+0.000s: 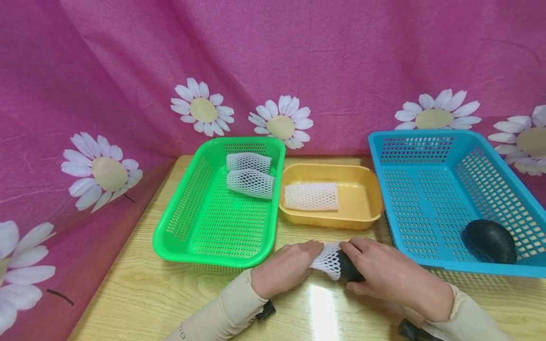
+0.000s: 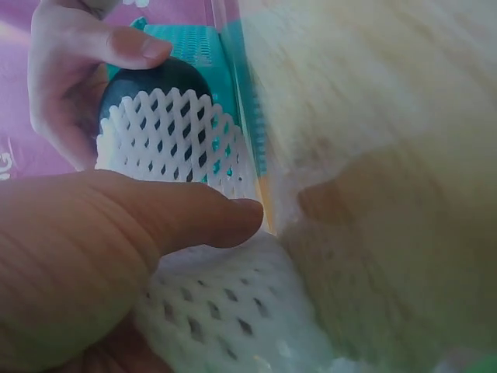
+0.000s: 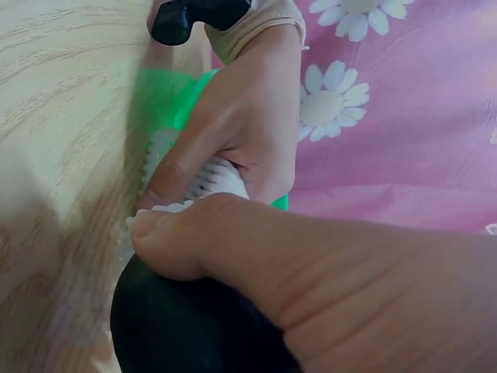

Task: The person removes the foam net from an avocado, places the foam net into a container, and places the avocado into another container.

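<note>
White netting (image 1: pixel 327 260), partly around a dark rounded object (image 1: pixel 349 269), lies between hands (image 1: pixel 286 266) (image 1: pixel 383 271) gripping both.

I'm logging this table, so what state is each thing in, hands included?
Left hand: gripping the held sleeve
Right hand: gripping the held dark object
Held sleeve: partly over the held dark object
Held dark object: partly sleeved
Green basket: holding two mesh sleeves, contents unclear
Yellow tray: holding one mesh sleeve
Blue basket: holding another dark object
</note>
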Demonstrator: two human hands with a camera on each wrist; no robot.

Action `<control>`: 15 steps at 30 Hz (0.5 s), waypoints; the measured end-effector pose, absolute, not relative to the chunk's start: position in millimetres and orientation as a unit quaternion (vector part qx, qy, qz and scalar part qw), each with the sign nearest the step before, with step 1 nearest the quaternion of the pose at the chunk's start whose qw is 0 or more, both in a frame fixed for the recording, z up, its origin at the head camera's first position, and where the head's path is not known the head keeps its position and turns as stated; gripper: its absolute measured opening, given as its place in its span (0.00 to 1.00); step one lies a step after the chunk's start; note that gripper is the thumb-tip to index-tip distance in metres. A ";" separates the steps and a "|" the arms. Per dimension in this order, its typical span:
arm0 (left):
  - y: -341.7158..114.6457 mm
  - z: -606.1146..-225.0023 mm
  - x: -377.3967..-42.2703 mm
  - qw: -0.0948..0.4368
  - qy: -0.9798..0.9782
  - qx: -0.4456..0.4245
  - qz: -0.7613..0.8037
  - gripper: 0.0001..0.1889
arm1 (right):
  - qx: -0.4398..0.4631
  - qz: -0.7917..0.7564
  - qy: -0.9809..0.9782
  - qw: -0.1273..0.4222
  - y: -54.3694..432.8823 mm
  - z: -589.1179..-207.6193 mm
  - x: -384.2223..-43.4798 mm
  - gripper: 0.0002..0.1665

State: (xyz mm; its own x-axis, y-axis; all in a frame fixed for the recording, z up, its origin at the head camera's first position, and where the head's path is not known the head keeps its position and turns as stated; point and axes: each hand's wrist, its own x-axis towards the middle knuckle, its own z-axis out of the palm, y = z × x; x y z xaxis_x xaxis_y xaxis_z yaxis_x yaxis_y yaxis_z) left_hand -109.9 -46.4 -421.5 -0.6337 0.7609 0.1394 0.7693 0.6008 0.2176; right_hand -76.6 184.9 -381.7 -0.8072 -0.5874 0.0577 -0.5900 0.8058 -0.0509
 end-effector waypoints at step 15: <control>-45.5 -421.2 -109.2 0.012 -0.900 -0.425 -0.097 0.09 | 0.318 0.029 -0.947 0.037 187.0 -373.4 -74.4 0.46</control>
State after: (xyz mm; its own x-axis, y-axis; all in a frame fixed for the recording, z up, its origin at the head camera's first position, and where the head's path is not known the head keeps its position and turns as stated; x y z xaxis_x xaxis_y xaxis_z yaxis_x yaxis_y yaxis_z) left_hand -109.2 -45.5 -421.2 -0.6380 0.7629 0.1045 0.7676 0.6194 0.1647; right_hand -74.4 187.0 -373.4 -0.7950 -0.6002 0.0882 -0.6045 0.7960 -0.0321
